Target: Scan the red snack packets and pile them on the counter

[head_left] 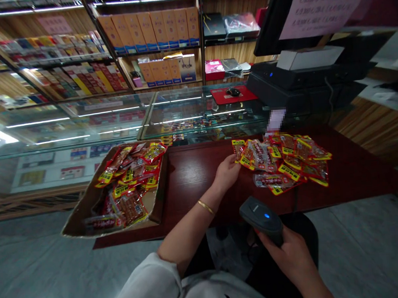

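My right hand [293, 251] is wrapped around a dark barcode scanner [261, 217] with a blue light, held above my lap in front of the table edge. My left hand [227, 170], with a gold bangle at the wrist, reaches over the table. Its fingers close on the near edge of a red-and-yellow snack packet [238, 148] at the left side of a heap; the fingertips are partly hidden. Many similar packets [288, 155] lie in that loose heap. To the left stands an open cardboard box [158, 200] with more of the packets inside.
The dark red table [190, 171] meets a glass display counter [117, 113]. A computer mouse [232, 92] rests on a red mat [218, 96]. A monitor [269, 25] and a black till unit [282, 87] stand back right. Boxed goods [149, 31] fill the shelves behind.
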`<action>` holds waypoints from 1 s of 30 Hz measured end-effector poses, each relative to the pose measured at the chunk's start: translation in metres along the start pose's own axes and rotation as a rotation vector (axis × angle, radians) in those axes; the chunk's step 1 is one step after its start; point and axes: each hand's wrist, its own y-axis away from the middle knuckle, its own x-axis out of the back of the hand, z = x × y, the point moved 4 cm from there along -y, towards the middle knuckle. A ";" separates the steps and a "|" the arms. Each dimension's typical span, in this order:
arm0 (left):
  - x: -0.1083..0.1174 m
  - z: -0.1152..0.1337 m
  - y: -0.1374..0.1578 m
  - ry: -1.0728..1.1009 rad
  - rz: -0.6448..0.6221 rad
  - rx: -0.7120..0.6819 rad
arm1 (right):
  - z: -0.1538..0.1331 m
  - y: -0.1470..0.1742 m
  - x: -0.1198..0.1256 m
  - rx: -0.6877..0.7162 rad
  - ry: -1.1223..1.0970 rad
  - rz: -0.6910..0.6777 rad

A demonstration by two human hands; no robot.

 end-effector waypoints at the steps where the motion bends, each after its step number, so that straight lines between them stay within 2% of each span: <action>1: 0.019 0.005 0.023 -0.091 0.054 -0.064 | 0.003 0.000 -0.001 0.005 0.016 -0.005; 3: 0.062 0.023 0.075 -0.306 0.142 -0.181 | 0.013 -0.002 -0.005 -0.007 0.058 -0.002; 5: 0.108 0.047 0.125 -0.471 0.242 -0.222 | 0.024 -0.008 -0.013 -0.028 0.117 -0.076; 8: 0.186 0.088 0.181 -0.758 0.508 -0.201 | 0.026 -0.017 -0.026 0.019 0.140 -0.140; 10: 0.231 0.108 0.201 -1.035 0.601 -0.111 | 0.018 -0.019 -0.033 0.083 0.125 -0.142; 11: 0.249 0.114 0.206 -1.201 0.581 -0.038 | 0.013 -0.019 -0.036 0.110 0.115 -0.136; 13: 0.273 0.117 0.206 -1.491 0.436 0.096 | 0.006 -0.018 -0.041 0.143 0.103 -0.125; 15: 0.282 0.114 0.201 -1.676 0.253 0.191 | 0.004 -0.016 -0.044 0.156 0.113 -0.118; 17: 0.285 0.106 0.194 -1.764 0.140 0.283 | 0.005 -0.014 -0.045 0.172 0.126 -0.123; 20: 0.287 0.093 0.184 -1.826 0.077 0.460 | 0.008 -0.011 -0.045 0.185 0.112 -0.139; 22: 0.287 0.086 0.179 -1.878 0.071 0.525 | 0.009 -0.010 -0.042 0.172 0.098 -0.138; 26: 0.280 0.084 0.173 -1.970 0.098 0.463 | 0.007 -0.011 -0.036 0.108 0.097 -0.139; 30: 0.271 0.096 0.173 -1.869 0.078 0.323 | 0.006 -0.012 -0.031 0.054 0.071 -0.121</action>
